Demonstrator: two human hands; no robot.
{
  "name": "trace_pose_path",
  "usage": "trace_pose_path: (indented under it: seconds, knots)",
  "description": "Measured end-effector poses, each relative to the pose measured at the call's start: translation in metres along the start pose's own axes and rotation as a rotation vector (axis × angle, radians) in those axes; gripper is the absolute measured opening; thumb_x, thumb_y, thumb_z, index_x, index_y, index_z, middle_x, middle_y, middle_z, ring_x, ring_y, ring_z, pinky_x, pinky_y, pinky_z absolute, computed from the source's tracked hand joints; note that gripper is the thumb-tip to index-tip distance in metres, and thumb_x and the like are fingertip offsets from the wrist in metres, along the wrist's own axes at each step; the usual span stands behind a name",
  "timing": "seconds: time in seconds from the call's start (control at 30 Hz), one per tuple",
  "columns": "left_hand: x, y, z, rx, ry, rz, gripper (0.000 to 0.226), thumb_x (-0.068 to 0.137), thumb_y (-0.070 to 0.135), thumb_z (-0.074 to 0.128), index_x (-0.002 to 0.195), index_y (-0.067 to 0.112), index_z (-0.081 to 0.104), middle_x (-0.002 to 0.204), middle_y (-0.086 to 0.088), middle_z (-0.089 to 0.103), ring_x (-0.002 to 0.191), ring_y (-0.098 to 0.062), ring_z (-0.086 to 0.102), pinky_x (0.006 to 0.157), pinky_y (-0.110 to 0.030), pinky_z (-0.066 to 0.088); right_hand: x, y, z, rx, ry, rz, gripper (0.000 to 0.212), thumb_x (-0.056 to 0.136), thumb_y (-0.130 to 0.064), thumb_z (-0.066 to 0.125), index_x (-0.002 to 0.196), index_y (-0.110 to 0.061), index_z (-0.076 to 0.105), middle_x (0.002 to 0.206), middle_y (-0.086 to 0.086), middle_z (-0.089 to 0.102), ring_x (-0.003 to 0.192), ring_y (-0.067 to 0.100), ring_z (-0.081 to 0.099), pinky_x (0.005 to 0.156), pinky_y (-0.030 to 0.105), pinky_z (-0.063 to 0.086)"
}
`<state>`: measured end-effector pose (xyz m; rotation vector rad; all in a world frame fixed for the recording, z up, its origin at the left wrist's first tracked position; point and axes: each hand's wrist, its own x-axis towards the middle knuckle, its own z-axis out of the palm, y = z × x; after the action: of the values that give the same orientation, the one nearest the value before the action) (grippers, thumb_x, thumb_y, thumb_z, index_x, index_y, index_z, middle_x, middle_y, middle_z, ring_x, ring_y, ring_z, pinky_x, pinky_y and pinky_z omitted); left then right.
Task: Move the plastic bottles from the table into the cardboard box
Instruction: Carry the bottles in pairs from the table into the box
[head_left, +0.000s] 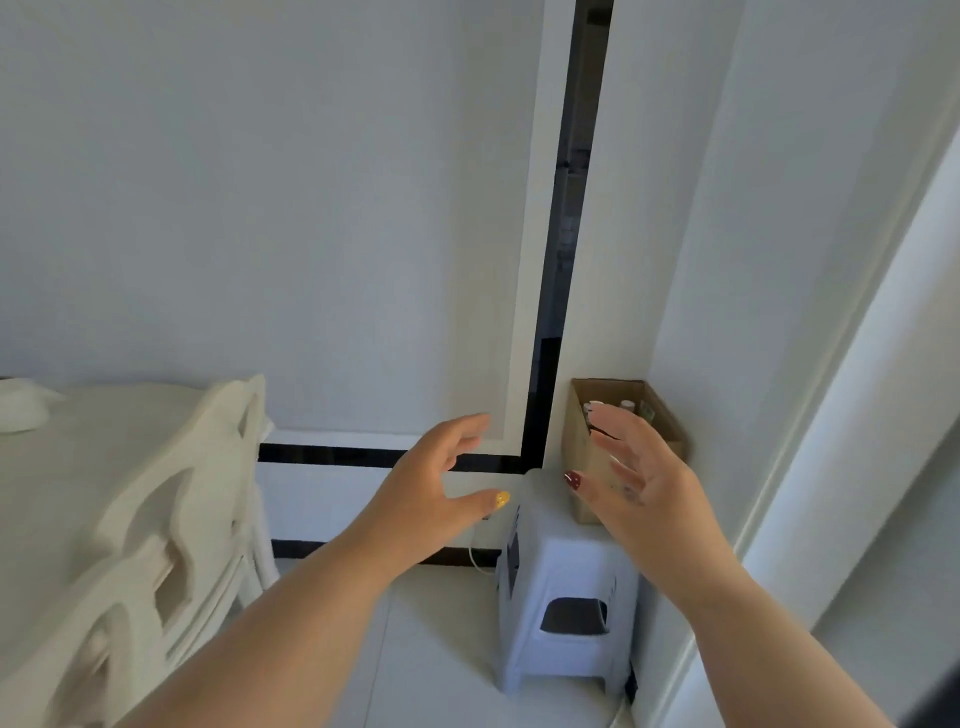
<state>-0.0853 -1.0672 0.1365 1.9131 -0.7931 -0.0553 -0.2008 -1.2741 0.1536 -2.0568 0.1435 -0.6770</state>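
Plastic bottles (627, 405) upright in box (660, 415)

White walls (260, 182), plastic stool (566, 597)

Soft, even daylight fills the room around me, bright but cool and a little washed out, with no hard glare. Shadows are faint, deepest under the stool (566, 597). My left hand (431, 499) and right hand (634, 483) are slightly smeared, and the chair (171, 525) looks soft. The wide lens bends the door frame (857, 415) at the right edge
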Motion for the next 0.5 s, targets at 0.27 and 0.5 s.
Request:
trace_pose_path:
  seconds: [0.27, 0.5]
  knots:
    - [-0.133, 0.019, -0.085, -0.007, -0.023, 0.110, 0.067, 0.084, 0.029, 0.078, 0.143, 0.038, 0.047, 0.141, 0.023, 0.053, 0.130, 0.011, 0.046, 0.109, -0.018, 0.035, -0.124, -0.105, 0.055, 0.012, 0.040, 0.010, 0.061, 0.086, -0.030, 0.073, 0.140, -0.042, 0.047, 0.137, -0.024, 0.054, 0.130, -0.004, 0.047, 0.111, 0.030, 0.039]
    - [-0.237, 0.057, -0.157, 0.021, 0.007, 0.197, 0.064, 0.086, 0.032, 0.075, 0.143, 0.037, 0.046, 0.141, 0.025, 0.053, 0.129, 0.012, 0.046, 0.106, -0.013, 0.035, -0.223, -0.201, 0.085, -0.012, 0.040, -0.063, 0.069, 0.081, -0.048, 0.070, 0.142, -0.046, 0.040, 0.141, -0.029, 0.046, 0.128, -0.013, 0.042, 0.102, 0.010, 0.031]
